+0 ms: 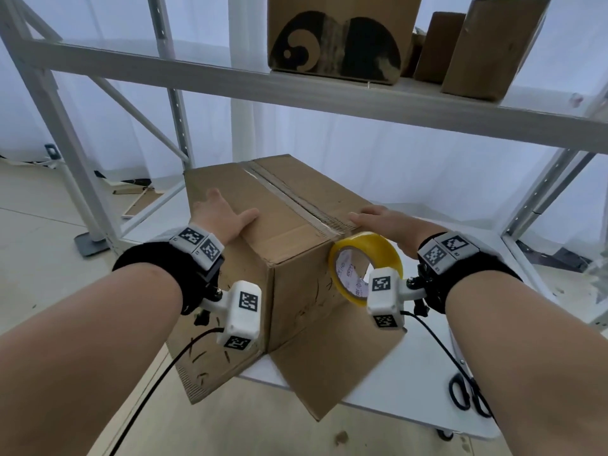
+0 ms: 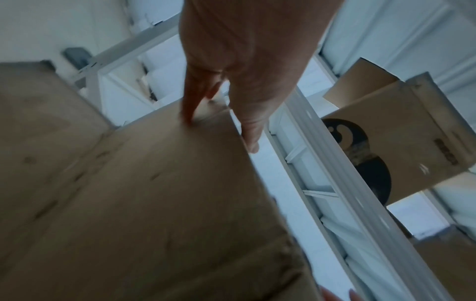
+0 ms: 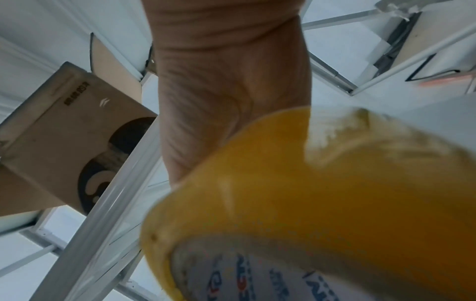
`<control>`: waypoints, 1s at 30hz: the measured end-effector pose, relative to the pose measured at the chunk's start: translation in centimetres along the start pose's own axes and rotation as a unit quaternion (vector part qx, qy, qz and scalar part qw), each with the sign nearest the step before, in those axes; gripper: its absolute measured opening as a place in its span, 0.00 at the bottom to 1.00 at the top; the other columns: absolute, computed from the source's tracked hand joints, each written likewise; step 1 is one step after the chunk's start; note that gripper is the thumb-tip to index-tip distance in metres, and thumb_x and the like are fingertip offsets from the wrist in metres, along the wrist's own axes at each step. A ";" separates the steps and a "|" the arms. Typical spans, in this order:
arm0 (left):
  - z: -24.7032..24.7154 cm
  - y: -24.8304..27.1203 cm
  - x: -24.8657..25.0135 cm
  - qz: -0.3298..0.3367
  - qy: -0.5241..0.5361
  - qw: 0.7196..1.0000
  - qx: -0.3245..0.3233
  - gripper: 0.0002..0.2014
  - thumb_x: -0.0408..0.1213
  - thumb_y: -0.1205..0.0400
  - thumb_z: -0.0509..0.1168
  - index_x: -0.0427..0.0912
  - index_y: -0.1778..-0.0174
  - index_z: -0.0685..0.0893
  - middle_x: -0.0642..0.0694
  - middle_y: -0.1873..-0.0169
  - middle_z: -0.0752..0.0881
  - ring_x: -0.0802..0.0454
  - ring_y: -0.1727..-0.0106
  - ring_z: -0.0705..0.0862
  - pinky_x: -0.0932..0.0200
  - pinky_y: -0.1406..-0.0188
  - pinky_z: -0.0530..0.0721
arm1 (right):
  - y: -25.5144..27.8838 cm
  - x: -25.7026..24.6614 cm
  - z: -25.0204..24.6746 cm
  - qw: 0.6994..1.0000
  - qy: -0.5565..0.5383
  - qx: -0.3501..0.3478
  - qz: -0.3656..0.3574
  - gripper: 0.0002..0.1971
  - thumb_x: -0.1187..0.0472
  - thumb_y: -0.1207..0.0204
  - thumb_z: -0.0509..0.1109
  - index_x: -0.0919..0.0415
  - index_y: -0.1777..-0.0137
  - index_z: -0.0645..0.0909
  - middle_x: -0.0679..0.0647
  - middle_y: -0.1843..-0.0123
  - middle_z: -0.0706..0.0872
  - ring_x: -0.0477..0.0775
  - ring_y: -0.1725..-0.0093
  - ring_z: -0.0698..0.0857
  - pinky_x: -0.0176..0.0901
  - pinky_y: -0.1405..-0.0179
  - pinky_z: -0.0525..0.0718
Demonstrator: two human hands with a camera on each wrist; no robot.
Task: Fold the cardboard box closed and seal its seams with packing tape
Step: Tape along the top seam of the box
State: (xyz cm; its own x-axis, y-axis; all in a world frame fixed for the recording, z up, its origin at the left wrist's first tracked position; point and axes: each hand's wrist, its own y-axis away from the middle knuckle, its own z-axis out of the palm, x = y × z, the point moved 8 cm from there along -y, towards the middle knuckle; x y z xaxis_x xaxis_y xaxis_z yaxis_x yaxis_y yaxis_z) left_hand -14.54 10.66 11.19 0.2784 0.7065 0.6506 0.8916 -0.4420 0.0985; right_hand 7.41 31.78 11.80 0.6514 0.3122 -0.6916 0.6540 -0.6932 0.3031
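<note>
Cardboard box (image 1: 263, 205), one; tape roll (image 1: 365, 268), one; scissors (image 1: 467, 394), one pair.

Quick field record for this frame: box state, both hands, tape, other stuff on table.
box: cardboard box on white table, top flaps folded shut, centre seam taped, bottom flaps splayed out
left hand: flat on box top, fingers straight
right hand: fingers on top near seam; how the roll is carried is unclear
tape roll: yellow, at right palm
scissors: on table, right edge
</note>
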 end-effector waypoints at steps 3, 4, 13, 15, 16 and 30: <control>0.2 0.6 -0.5 -0.046 0.021 0.998 -0.041 0.33 0.53 0.24 0.71 0.39 0.38 0.60 0.38 0.61 0.77 0.34 0.59 0.89 0.38 0.55 0.88 | -0.1 0.5 0.0 0.999 -0.037 0.003 -0.001 0.30 0.39 0.23 0.66 0.47 0.22 0.69 0.52 0.22 0.69 0.56 0.24 0.67 0.45 0.37 0.63; 0.2 1.0 -0.2 -0.048 0.014 0.998 -0.046 0.33 0.53 0.25 0.72 0.39 0.38 0.59 0.38 0.60 0.77 0.33 0.58 0.88 0.38 0.55 0.88 | 0.3 0.5 0.1 0.999 -0.053 0.004 0.001 0.29 0.38 0.23 0.66 0.45 0.24 0.71 0.50 0.23 0.70 0.56 0.25 0.68 0.46 0.32 0.63; -1.2 3.6 1.6 0.087 -0.144 0.985 -0.034 0.39 0.68 0.28 0.65 0.44 0.28 0.72 0.39 0.31 0.76 0.42 0.27 0.69 0.45 0.30 0.72 | 4.2 0.5 3.0 0.988 -0.147 0.049 -0.026 0.28 0.36 0.26 0.67 0.47 0.28 0.76 0.54 0.26 0.70 0.58 0.29 0.70 0.54 0.28 0.69; -1.3 4.4 1.4 0.114 -0.161 0.979 -0.052 0.40 0.73 0.33 0.64 0.48 0.31 0.77 0.41 0.32 0.78 0.44 0.30 0.73 0.44 0.31 0.73 | 5.3 0.7 4.0 0.987 -0.147 0.052 -0.035 0.30 0.36 0.27 0.69 0.46 0.26 0.75 0.55 0.25 0.68 0.59 0.29 0.71 0.56 0.25 0.68; -1.2 4.9 1.2 0.125 -0.172 0.975 -0.061 0.41 0.73 0.33 0.63 0.49 0.31 0.77 0.42 0.32 0.78 0.45 0.30 0.73 0.44 0.30 0.73 | 5.8 1.0 4.2 0.987 -0.148 0.054 -0.032 0.30 0.38 0.27 0.69 0.46 0.26 0.75 0.54 0.24 0.67 0.59 0.30 0.72 0.54 0.26 0.69; 1.3 8.6 2.3 0.270 -0.156 0.949 -0.048 0.30 0.65 0.23 0.60 0.55 0.26 0.75 0.43 0.23 0.68 0.44 0.23 0.66 0.47 0.25 0.61 | 8.6 3.8 1.8 0.979 -0.021 0.193 -0.058 0.29 0.49 0.20 0.67 0.58 0.21 0.68 0.49 0.44 0.75 0.67 0.27 0.67 0.60 0.30 0.74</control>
State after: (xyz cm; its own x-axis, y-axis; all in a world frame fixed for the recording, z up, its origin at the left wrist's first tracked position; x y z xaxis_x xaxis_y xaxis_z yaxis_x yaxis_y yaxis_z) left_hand -5.83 9.20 12.56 0.7902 0.4858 0.3735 0.5570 -0.8235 -0.1073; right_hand 14.82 25.80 10.63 0.5592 0.3813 -0.7361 0.5231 -0.8512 -0.0436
